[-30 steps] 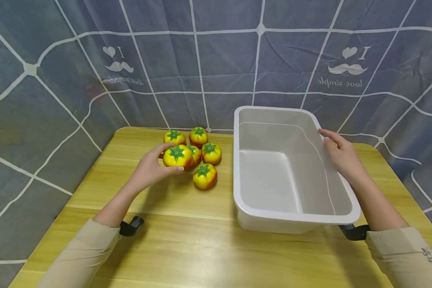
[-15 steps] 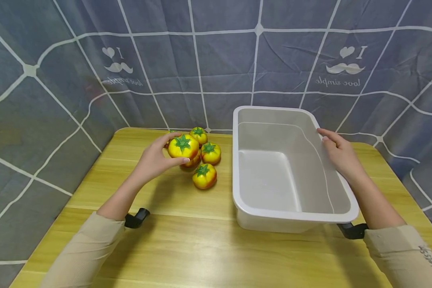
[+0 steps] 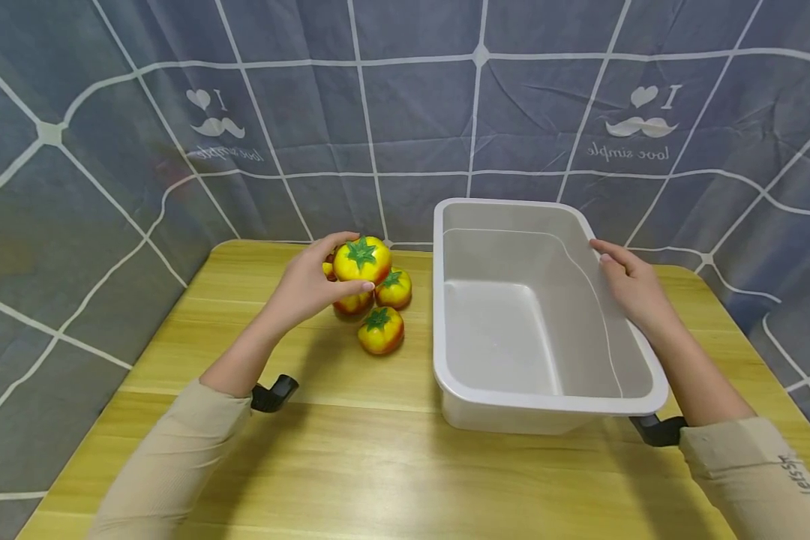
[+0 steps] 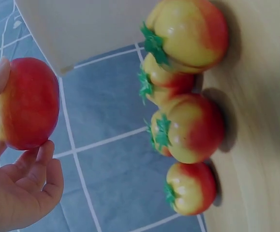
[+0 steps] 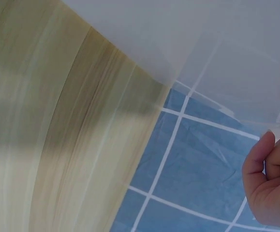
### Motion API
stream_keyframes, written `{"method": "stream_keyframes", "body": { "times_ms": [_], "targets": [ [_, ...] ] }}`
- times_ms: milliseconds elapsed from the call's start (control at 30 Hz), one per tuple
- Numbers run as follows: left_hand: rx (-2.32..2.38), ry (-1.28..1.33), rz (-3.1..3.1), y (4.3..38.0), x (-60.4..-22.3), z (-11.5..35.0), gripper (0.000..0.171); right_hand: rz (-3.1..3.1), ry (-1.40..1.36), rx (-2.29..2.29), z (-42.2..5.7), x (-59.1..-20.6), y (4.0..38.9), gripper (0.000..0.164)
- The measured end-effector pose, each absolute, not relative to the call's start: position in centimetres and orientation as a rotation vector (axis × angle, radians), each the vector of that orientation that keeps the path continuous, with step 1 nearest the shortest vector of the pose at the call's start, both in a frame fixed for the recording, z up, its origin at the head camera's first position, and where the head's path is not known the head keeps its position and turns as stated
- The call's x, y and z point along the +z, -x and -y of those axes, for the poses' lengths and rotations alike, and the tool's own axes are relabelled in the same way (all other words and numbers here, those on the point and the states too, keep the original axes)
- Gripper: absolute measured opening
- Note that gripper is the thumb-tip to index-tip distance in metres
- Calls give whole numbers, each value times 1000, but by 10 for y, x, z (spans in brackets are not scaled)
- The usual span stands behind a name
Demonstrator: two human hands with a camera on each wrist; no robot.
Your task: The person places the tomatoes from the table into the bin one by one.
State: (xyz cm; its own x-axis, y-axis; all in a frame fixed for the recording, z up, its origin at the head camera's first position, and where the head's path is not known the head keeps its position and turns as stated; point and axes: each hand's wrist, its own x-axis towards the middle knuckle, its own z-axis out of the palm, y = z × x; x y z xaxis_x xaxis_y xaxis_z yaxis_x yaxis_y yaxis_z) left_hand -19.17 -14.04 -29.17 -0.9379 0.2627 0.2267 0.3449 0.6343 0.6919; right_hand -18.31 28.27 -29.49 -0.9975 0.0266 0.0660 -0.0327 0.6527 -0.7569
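Observation:
My left hand (image 3: pixel 305 281) holds a yellow-and-red tomato (image 3: pixel 371 271) with a green star-shaped top, thumb on the near side and fingers on the far side. The tomato is raised above several similar ones; in the left wrist view it is apart from them. On the table a front tomato (image 3: pixel 381 334) and a right-hand tomato (image 3: pixel 394 291) show well, while others are partly hidden behind the hand and the held fruit. At the right, my right hand (image 3: pixel 637 289) grips the right rim of a light grey plastic bin (image 3: pixel 489 405). Nothing lies inside the bin.
The wooden table (image 3: pixel 371 465) bears the tomatoes and bin. A blue-grey curtain (image 3: pixel 418 112) with white lines hangs behind and along the sides. Black wrist mounts (image 3: pixel 274 394) sit under both wrists. The bin's left wall stands between the tomatoes and its interior.
My left hand has lifted the tomato and carried it rightward and away from me, over the others. My right hand has stayed on the bin's rim.

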Motion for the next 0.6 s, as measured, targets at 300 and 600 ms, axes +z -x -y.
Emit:
{"method": "stream_keyframes", "body": {
  "times_ms": [300,600],
  "targets": [
    [-1175,559,2730,199,-280,124,72,2779,-8,1272,-282,-294,183,50],
    [-1184,592,2720,207,-272,104,71,2766,-18,1259,-282,-292,182,50]
  ]
}}
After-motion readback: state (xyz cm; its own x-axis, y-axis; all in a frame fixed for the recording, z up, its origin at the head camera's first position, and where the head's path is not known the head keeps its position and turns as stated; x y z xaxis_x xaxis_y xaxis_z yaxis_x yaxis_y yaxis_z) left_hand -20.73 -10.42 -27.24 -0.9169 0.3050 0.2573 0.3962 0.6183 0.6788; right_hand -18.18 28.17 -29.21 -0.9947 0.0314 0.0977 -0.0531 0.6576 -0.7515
